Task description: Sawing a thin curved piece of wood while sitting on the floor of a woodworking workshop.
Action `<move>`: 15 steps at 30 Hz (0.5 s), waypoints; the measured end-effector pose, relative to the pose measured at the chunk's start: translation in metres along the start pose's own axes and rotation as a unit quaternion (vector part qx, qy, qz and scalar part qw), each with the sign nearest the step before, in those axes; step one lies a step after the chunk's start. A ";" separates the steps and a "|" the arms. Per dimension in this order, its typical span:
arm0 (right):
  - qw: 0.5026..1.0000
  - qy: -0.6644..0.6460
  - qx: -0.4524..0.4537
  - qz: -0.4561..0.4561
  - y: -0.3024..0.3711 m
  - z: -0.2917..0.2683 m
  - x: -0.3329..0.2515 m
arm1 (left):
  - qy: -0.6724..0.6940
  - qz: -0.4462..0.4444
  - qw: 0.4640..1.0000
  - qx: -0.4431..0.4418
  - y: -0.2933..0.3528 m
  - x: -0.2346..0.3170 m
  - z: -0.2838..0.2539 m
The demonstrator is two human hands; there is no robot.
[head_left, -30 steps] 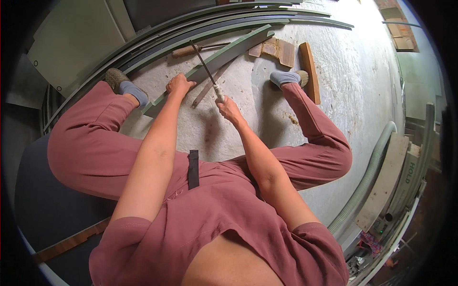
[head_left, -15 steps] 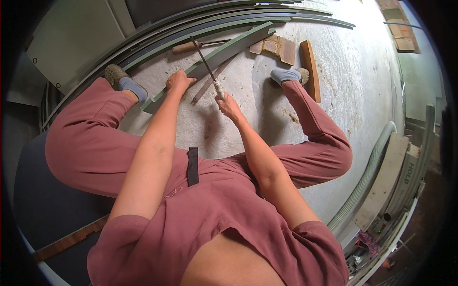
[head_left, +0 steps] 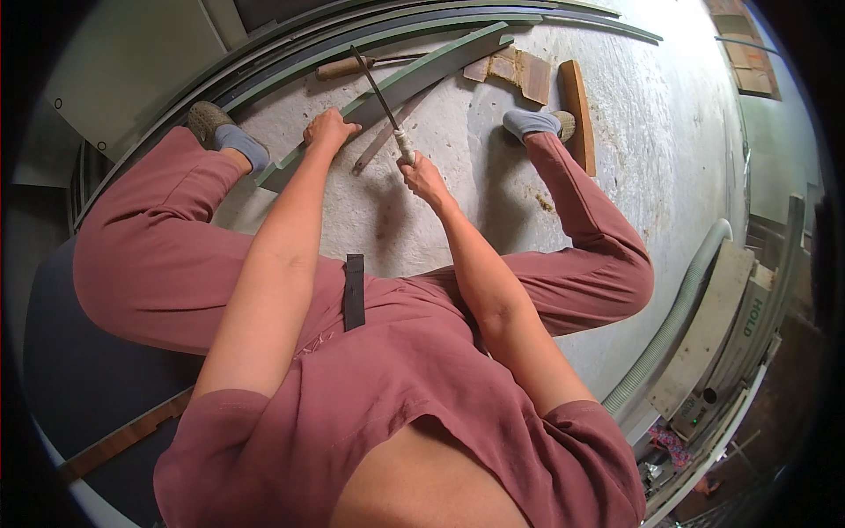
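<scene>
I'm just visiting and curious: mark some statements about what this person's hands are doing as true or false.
1. The right hand grips a long file by its pale handle. True.
2. The left hand rests on the green curved strip. True.
3. The file's tip points toward the person's lap. False: it points away, across the strip.
4. The person stands at a bench. False: they sit on the concrete floor, legs apart.
5. A wooden-handled tool lies beyond the strip. True.
</scene>
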State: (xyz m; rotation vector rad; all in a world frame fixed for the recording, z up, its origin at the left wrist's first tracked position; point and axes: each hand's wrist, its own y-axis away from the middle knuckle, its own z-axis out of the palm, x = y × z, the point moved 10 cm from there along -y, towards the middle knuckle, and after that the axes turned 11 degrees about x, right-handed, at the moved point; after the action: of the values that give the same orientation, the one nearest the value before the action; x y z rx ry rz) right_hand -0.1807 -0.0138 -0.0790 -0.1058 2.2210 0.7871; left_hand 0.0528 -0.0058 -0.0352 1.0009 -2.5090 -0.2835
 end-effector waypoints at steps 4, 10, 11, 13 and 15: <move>1.000 -0.004 -0.005 0.002 0.001 0.001 0.001 | -0.005 -0.003 1.000 -0.009 0.001 -0.002 0.002; 1.000 -0.004 -0.003 0.010 0.000 0.001 0.003 | -0.003 0.010 1.000 -0.006 -0.003 -0.002 0.006; 1.000 -0.013 0.000 0.003 -0.001 0.001 0.003 | -0.004 0.012 1.000 -0.006 -0.004 0.000 0.006; 1.000 -0.022 0.000 -0.004 0.000 0.001 0.000 | -0.006 0.007 1.000 -0.012 -0.003 -0.001 0.007; 0.999 -0.036 -0.013 0.013 0.003 0.002 -0.003 | -0.012 -0.002 1.000 -0.012 -0.003 -0.004 0.005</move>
State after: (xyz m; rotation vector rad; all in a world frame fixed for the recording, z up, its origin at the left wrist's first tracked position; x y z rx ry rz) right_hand -0.1781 -0.0101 -0.0766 -0.0600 2.1496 0.8215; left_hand 0.0546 -0.0047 -0.0420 0.9973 -2.5186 -0.3281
